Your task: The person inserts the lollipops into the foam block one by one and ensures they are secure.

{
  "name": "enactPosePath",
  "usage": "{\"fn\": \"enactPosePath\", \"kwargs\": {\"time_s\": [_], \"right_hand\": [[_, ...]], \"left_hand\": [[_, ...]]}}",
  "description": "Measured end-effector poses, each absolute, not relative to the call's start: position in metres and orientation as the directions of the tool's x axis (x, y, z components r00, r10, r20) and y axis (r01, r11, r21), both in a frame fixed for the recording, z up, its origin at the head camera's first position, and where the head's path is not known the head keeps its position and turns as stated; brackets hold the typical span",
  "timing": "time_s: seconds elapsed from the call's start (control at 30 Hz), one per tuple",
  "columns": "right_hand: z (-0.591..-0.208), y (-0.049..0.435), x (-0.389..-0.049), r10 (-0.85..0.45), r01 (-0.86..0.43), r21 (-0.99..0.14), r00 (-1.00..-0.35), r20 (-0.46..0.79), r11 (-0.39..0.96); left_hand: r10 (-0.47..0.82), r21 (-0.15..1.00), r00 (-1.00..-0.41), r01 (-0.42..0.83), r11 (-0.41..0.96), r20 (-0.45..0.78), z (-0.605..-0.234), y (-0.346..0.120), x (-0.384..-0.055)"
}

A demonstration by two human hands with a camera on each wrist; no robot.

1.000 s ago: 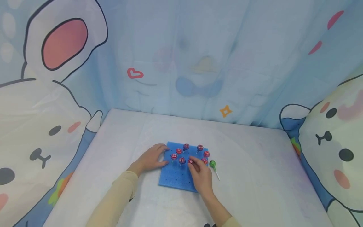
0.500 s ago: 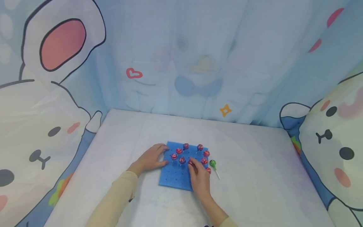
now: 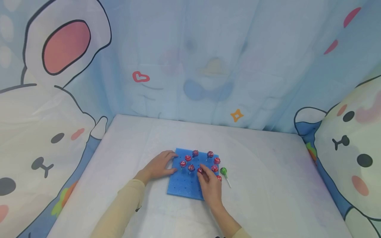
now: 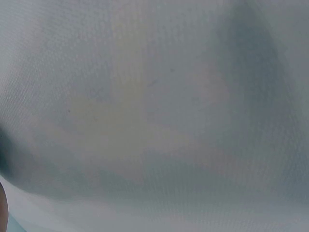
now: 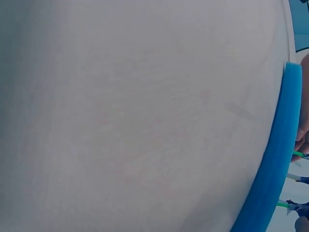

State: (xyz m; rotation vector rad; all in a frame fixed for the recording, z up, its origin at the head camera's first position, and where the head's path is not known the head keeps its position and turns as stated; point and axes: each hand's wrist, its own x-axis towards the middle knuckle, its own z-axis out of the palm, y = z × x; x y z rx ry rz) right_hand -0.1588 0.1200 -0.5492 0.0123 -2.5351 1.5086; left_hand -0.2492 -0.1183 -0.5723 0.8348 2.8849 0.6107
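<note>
A blue foam board point(image 3: 182, 185) with rows of small holes lies on the white table. Several red-wrapped lollipops point(image 3: 183, 164) stand in it by their sticks, mostly in its far half and along the right side. My left hand point(image 3: 157, 166) touches the board's left edge, its fingers and thumb spread. Over the middle of the board, my right hand point(image 3: 212, 190) pinches a red lollipop point(image 3: 199, 170) between thumb and fingers; its stick is hidden. Seen edge-on, the foam board point(image 5: 281, 140) crosses the right wrist view, with lollipop sticks rising from it.
A green lollipop point(image 3: 223, 171) lies loose on the table just right of the board, its white stick toward me. The white cloth-covered table point(image 3: 268, 185) reaches back to a printed curtain point(image 3: 166, 39). The left wrist view is almost all pale cloth point(image 4: 154, 96).
My right hand has shifted slightly around the same spot, still pinching the lollipop, and a red lollipop at the board's right edge has come into view. My left hand stays put.
</note>
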Motion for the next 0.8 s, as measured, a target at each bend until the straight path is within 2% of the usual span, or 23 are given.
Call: {"fn": "enactPosePath", "kwargs": {"time_s": [0.43,0.63,0.8], "right_hand": [[-0.513,0.142,-0.158,0.052,-0.226,-0.845,-0.957,0.285,0.484],[-0.491,0.173,-0.163,0.115,-0.115,-0.842,-0.972,0.205,0.527],[-0.491,0.200,-0.173,0.128,0.033,-0.797,-0.990,0.055,0.603]], "left_hand": [[0.531,0.409,-0.846,0.501,0.763,0.045,-0.571,-0.118,-0.248],[0.545,0.420,-0.835,0.521,0.743,0.071,-0.569,-0.118,-0.247],[0.546,0.416,-0.836,0.519,0.747,0.062,-0.569,-0.119,-0.247]]}}
